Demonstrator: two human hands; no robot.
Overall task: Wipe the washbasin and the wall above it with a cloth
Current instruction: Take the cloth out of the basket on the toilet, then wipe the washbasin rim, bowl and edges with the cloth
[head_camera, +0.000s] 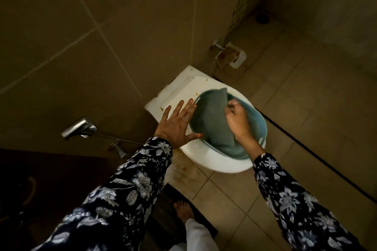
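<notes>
Right hand (237, 121) grip pinching the green-grey cloth (212, 120), fingers curled on its upper right edge. Cloth sits folded in a light blue basket (259, 126) resting on a closed white toilet lid (206, 159). Left hand (177, 126) grip spread, fingers straight, over the lid just left of the basket rim. Metal tap (78, 128) on the tiled wall (81, 26) to the left; bare foot (184, 211) on a dark mat below.
</notes>
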